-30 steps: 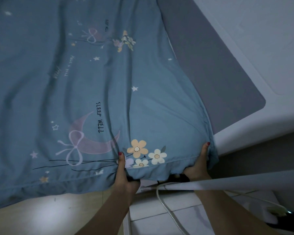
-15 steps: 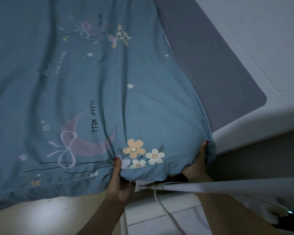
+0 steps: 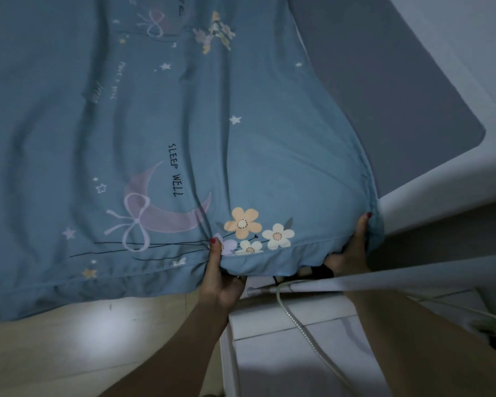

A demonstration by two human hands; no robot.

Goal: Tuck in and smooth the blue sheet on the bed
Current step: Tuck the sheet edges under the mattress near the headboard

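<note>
The blue sheet point(image 3: 161, 116) lies spread across the bed, its printed moon, bow and "SLEEP WELL" lettering facing up, and its near hem hangs over the foot of the mattress. Both hands have taken hold of that hem at the right corner. The left hand point(image 3: 219, 277) grips from underneath with the thumb pressed on top beside the printed flowers point(image 3: 242, 223), so the cloth bunches into folds there. The right hand point(image 3: 352, 252) pinches the very corner, thumb up against the cloth and the other fingers curled out of sight beneath it. Held this way, with the stretch between the hands pulled taut, I'd judge she is readying the corner to be drawn down and tucked under the mattress. To the right, a grey mattress pad point(image 3: 384, 110) is uncovered, so the sheet sits short on that side. Long creases run up the left part and want smoothing. A white cable point(image 3: 295, 319) trails over the floor below the hands.
</note>
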